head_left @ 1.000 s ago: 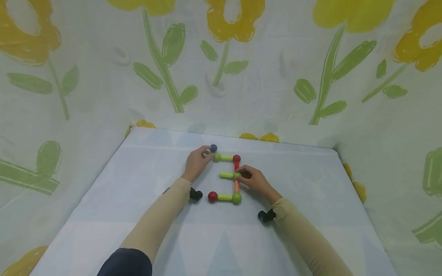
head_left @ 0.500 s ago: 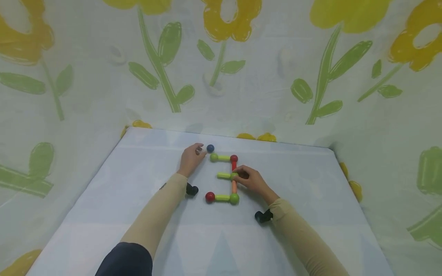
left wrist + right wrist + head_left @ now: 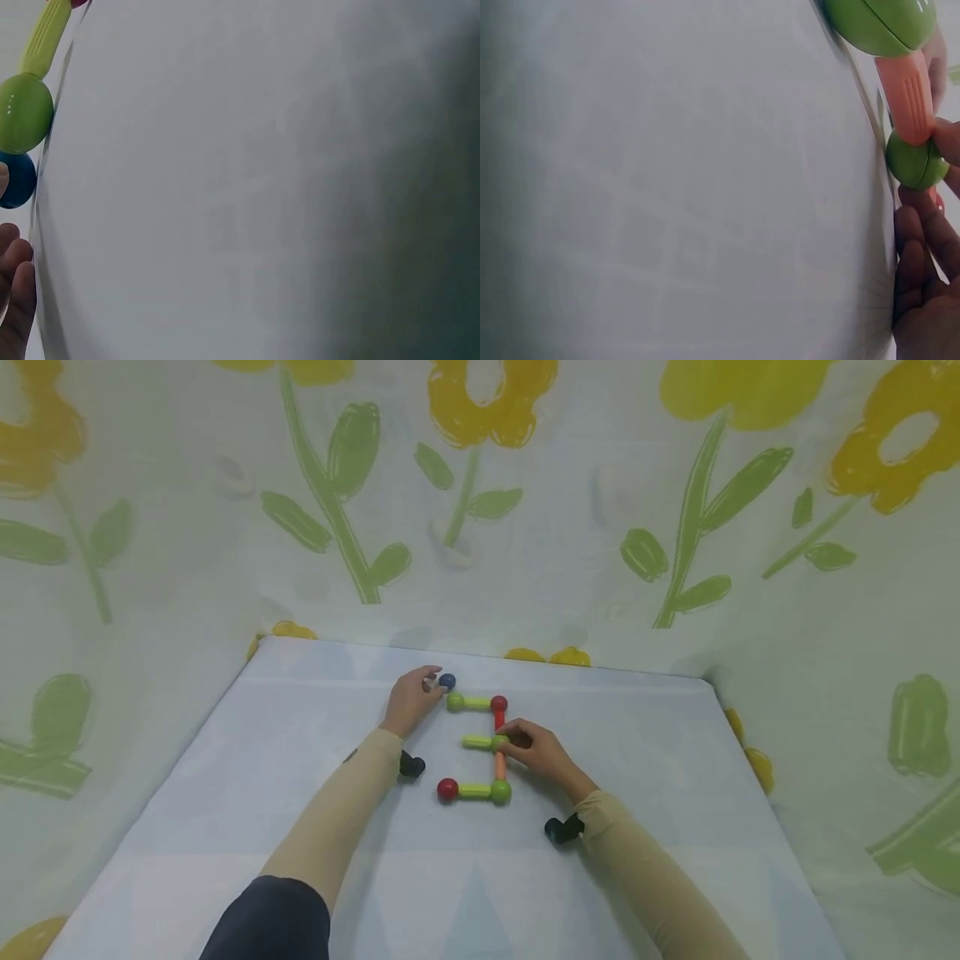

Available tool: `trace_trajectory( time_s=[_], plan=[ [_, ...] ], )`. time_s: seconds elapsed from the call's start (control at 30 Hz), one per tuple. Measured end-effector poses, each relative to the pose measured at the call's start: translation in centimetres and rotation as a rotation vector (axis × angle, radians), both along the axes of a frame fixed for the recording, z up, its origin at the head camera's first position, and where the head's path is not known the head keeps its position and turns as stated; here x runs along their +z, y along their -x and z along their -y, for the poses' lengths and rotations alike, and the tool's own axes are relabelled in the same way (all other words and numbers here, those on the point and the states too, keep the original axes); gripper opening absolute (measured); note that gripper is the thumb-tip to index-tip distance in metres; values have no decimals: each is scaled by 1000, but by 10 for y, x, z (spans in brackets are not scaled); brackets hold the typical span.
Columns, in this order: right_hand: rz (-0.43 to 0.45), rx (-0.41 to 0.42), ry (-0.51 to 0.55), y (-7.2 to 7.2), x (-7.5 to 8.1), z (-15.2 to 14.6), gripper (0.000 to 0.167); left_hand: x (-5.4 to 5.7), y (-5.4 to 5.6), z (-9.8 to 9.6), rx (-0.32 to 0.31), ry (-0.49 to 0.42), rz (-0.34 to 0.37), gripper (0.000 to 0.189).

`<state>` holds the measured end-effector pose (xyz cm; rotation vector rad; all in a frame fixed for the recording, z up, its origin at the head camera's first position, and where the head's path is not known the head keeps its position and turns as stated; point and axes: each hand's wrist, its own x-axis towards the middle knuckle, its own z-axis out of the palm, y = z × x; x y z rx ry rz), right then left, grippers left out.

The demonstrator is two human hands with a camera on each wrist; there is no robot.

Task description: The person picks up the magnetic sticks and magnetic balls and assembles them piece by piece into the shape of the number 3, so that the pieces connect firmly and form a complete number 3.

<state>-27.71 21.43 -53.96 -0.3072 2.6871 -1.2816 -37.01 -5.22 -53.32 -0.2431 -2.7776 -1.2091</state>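
On the white table lies a shape of joined toy balls and rods. The right hand [image 3: 542,752] pinches its middle green ball [image 3: 915,159] between thumb and fingers. An orange rod [image 3: 907,94] and a red rod [image 3: 499,719] run from that ball, and a yellow-green rod [image 3: 476,742] points left from it. At the far left, the left hand [image 3: 411,700] is beside a blue ball [image 3: 447,682]. Its thumb tip overlaps the ball in the left wrist view, while the other fingers [image 3: 21,289] stay apart from it. The blue ball sits against the upper-left green ball [image 3: 24,112].
A red ball [image 3: 498,703] forms the upper right corner. Nearest the person, another red ball [image 3: 447,789] and a green ball [image 3: 500,791] end a yellow-green rod [image 3: 474,791]. Flower-printed cloth [image 3: 540,560] rises behind the table [image 3: 660,760].
The left hand's fingers have come off the blue ball, and its thumb is back at the ball. The right hand keeps its hold. The whole view has shifted slightly.
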Motion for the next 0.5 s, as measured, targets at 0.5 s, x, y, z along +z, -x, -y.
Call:
trace_trajectory(
  time_s=[0.5],
  plan=[
    [6,19,9,-2,4,-1,27,2,7,-4,-33,89,21,38]
  ],
)
